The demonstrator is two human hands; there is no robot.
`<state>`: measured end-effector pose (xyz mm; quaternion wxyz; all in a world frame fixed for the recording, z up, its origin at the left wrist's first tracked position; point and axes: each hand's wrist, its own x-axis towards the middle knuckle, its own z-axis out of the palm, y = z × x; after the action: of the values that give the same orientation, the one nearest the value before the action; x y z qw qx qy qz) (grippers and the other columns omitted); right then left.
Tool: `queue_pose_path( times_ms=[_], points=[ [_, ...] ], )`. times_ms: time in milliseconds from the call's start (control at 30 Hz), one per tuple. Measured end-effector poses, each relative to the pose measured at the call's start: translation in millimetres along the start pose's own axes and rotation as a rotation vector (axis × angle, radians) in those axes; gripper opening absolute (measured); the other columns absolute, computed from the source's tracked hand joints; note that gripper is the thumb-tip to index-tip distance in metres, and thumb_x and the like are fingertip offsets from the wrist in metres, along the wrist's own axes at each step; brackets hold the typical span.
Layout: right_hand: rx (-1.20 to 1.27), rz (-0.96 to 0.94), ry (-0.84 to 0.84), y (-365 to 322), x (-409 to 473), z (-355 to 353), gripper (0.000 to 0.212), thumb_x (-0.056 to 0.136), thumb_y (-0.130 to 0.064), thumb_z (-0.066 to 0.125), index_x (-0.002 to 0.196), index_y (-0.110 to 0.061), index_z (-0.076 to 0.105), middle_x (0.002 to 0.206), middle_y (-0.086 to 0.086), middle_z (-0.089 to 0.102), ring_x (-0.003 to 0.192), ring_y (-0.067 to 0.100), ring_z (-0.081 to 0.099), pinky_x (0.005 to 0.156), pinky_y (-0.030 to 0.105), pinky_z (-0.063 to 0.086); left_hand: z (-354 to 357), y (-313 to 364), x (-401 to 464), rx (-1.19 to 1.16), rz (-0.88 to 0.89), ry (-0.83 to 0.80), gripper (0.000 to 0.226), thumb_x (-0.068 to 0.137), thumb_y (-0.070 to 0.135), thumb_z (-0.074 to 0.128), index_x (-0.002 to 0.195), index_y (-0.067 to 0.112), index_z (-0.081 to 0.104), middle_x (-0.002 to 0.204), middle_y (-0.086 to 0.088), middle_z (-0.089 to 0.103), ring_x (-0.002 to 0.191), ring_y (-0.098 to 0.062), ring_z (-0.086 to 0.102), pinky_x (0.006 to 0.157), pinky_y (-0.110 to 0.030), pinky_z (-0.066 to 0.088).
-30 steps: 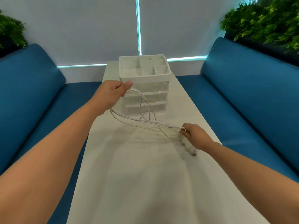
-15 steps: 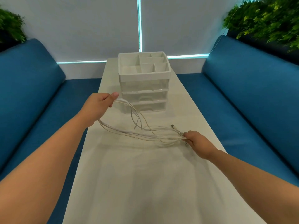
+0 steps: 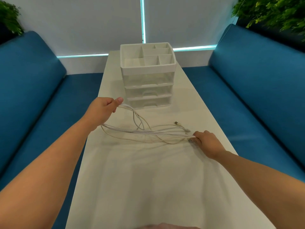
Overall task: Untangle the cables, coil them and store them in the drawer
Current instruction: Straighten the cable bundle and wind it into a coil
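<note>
A bundle of tangled white cables [image 3: 148, 132] stretches across the white table [image 3: 148, 179] between my two hands. My left hand [image 3: 102, 109] pinches one end of the bundle, raised a little above the table on the left. My right hand [image 3: 206, 142] grips the other end low on the table at the right. A loose plug end [image 3: 178, 123] lies on the table just beyond the right hand. Behind the cables stands a white drawer unit [image 3: 148, 83] with three shut clear drawers and a divided tray on top.
Blue sofas [image 3: 255, 80] run along both long sides of the narrow table. A white wall with a light strip closes the far end. Green plants [image 3: 272, 12] stand at the top corners.
My left hand has come down and toward me from in front of the drawer unit. The cables have sunk onto the table, and one plug end now lies free beyond my right hand.
</note>
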<state>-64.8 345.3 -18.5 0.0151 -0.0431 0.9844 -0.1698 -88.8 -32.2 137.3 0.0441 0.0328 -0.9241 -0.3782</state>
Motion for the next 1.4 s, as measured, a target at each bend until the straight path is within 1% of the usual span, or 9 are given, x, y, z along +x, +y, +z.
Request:
queue_pose_path(
  times_ms=[167,267,400,500,633,800,1000,1200,1400],
  points=[
    [0.404,0.126,0.044,3.9,0.9,-11.6,0.03,0.089,-0.046,0.062,0.07,-0.023,0.063,0.06,-0.004,0.055,0.059,0.015,0.048,0.057,0.031,0.034,6.5,-13.4,-0.4,0.044,-0.01,-0.01,0.058,0.094,0.056,0.048,0.065,0.005,0.051,0.054,-0.003,0.038,0.049,-0.017,0.032,0.05,-0.028,0.029],
    [0.481,0.12,-0.001,4.4,2.7,-19.4,0.035,0.085,-0.05,0.065,0.068,-0.019,0.065,0.061,-0.001,0.051,0.059,0.015,0.043,0.059,0.032,0.033,11.8,-21.1,1.3,0.055,-0.03,0.004,0.06,0.094,0.057,0.047,0.066,0.005,0.051,0.055,-0.004,0.039,0.052,-0.019,0.034,0.051,-0.029,0.03],
    [0.382,0.13,-0.094,2.0,-2.6,-25.4,0.054,0.092,-0.065,0.036,0.07,-0.02,0.057,0.068,-0.005,0.056,0.066,0.016,0.049,0.067,0.033,0.039,13.5,-20.8,4.9,0.049,-0.032,0.04,0.06,0.095,0.055,0.047,0.067,0.002,0.052,0.056,-0.005,0.04,0.051,-0.019,0.035,0.051,-0.03,0.03],
    [0.223,0.124,-0.12,2.3,-7.5,-22.4,0.055,0.097,-0.06,0.017,0.067,-0.026,0.048,0.067,-0.007,0.053,0.068,0.019,0.048,0.068,0.032,0.038,10.1,-18.6,6.7,0.003,-0.024,0.069,0.06,0.096,0.054,0.047,0.07,0.0,0.054,0.057,-0.006,0.041,0.054,-0.019,0.036,0.053,-0.03,0.031],
    [-0.053,0.032,-0.214,2.6,-14.6,-7.8,0.047,0.1,-0.053,0.019,0.083,-0.033,0.058,0.08,-0.01,0.058,0.08,0.02,0.054,0.072,0.033,0.04,8.3,-13.8,6.4,-0.057,-0.026,0.101,0.059,0.096,0.053,0.048,0.072,-0.001,0.055,0.057,-0.004,0.039,0.053,-0.018,0.034,0.053,-0.028,0.03],
    [-0.271,-0.056,-0.161,2.6,-19.2,0.2,0.039,0.102,-0.046,0.017,0.085,-0.031,0.047,0.082,-0.01,0.045,0.08,0.017,0.043,0.076,0.032,0.032,9.6,-15.2,4.2,-0.073,-0.035,0.085,0.058,0.096,0.053,0.048,0.07,0.002,0.053,0.056,-0.004,0.037,0.052,-0.017,0.032,0.052,-0.028,0.029],
    [-0.165,0.002,-0.027,8.7,-30.3,15.1,0.028,0.102,-0.045,0.024,0.088,-0.029,0.042,0.081,-0.007,0.051,0.08,0.019,0.045,0.079,0.034,0.036,18.7,-23.1,-4.0,-0.102,-0.081,0.053,0.058,0.093,0.058,0.049,0.068,0.005,0.052,0.055,-0.003,0.033,0.052,-0.017,0.029,0.052,-0.028,0.025],
    [-0.099,-0.01,0.084,14.0,-32.1,25.0,0.023,0.101,-0.04,0.038,0.097,-0.024,0.054,0.102,-0.007,0.045,0.093,0.018,0.039,0.089,0.03,0.026,19.7,-19.4,-10.5,-0.136,-0.074,0.045,0.058,0.094,0.057,0.049,0.07,0.004,0.052,0.055,-0.003,0.033,0.05,-0.017,0.028,0.049,-0.028,0.024],
    [-0.032,-0.064,0.069,-6.0,-22.5,11.0,0.016,0.091,-0.022,0.053,0.107,-0.026,0.053,0.108,-0.009,0.051,0.107,0.018,0.047,0.107,0.033,0.015,21.6,-8.8,-18.8,-0.179,-0.037,0.039,0.056,0.093,0.056,0.05,0.067,0.007,0.05,0.054,-0.001,0.033,0.049,-0.015,0.028,0.049,-0.028,0.025]
  ],
)
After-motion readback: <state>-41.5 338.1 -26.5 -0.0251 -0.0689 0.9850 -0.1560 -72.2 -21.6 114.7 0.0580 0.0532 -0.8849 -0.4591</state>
